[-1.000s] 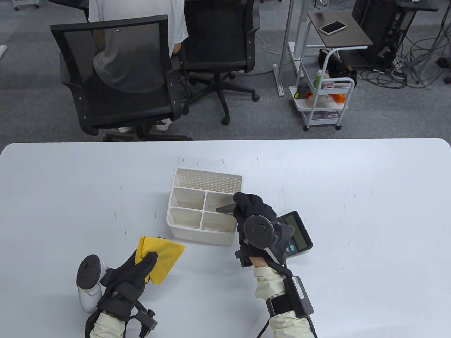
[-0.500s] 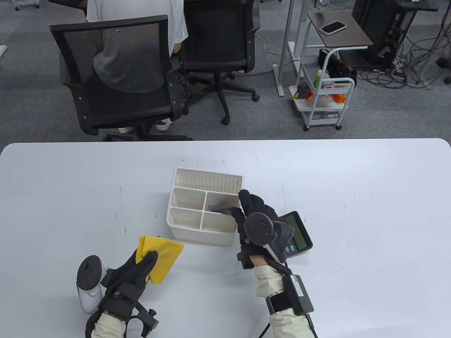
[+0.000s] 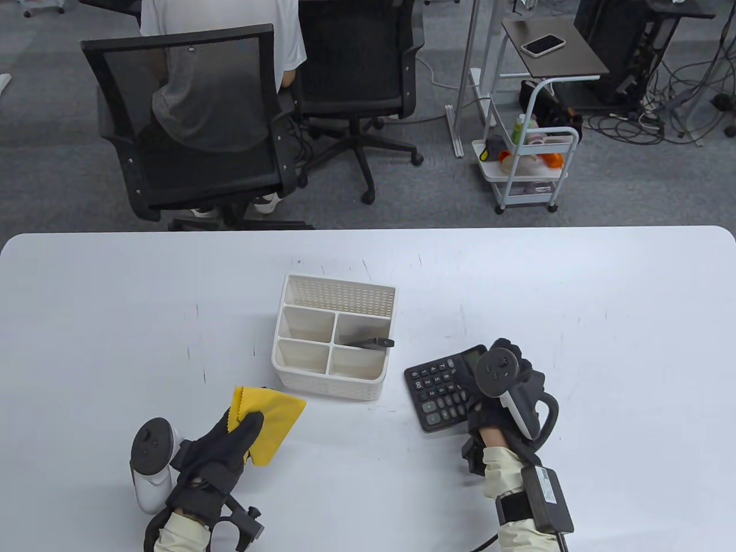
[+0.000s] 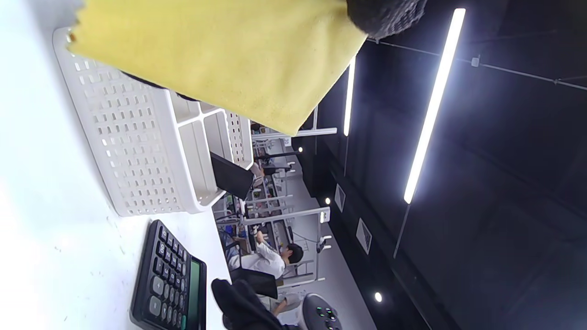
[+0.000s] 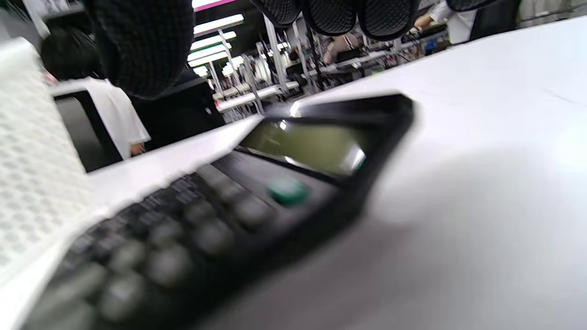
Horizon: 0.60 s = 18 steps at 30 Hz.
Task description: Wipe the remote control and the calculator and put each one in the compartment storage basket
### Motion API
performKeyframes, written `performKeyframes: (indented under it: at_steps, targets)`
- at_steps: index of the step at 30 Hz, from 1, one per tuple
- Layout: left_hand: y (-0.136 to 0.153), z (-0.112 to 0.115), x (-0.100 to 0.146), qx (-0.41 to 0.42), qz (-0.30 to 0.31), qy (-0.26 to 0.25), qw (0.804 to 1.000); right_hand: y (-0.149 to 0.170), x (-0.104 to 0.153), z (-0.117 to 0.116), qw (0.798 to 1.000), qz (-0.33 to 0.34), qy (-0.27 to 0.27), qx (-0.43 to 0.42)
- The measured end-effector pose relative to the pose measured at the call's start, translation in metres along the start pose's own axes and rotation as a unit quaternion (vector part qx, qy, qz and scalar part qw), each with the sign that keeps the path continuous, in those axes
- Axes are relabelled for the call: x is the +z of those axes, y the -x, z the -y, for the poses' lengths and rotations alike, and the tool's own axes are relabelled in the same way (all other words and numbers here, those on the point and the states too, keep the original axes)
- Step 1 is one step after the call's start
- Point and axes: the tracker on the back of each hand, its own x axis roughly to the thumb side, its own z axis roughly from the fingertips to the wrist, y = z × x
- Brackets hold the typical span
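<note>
- The right hand (image 3: 506, 379) sits over the display end of the calculator (image 3: 440, 388). The right wrist view shows its fingertips (image 5: 137, 46) hanging just above the screen, thumb to one side and the rest to the other, with a gap under them. Nothing is pinched that I can see, so I read it as spread and about to close, not yet holding.
- The left hand (image 3: 221, 454) grips the yellow cloth (image 3: 273, 420), its fingers lying across the cloth's near edge. The left wrist view shows the cloth draped from a fingertip.
- The calculator lies flat on the table (image 3: 604, 345), keys up, at about 4 o'clock from the compartment storage basket (image 3: 330, 385) and just beside it, not touching.
- The remote control (image 3: 368, 342) is already in the basket: it leans in the far right compartment, one end poking over the rim toward 3 o'clock.
- Progress, as I judge it: the remote half is finished, roughly the midpoint. Left to do: lift the calculator, wipe it with the cloth, and drop it into a compartment. The other three small compartments look free.
</note>
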Motion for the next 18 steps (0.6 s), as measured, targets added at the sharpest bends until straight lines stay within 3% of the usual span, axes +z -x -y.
performKeyframes:
  at_steps: [11, 18]
  targets:
    - [-0.002, 0.003, 0.003, 0.009, 0.002, 0.009, 1.000, 0.029, -0.014, -0.023, 0.995, -0.089, -0.051, -0.018]
    - [-0.002, 0.002, 0.004, 0.013, 0.003, 0.003, 1.000, 0.037, -0.019, -0.022, 0.986, -0.130, -0.061, -0.087]
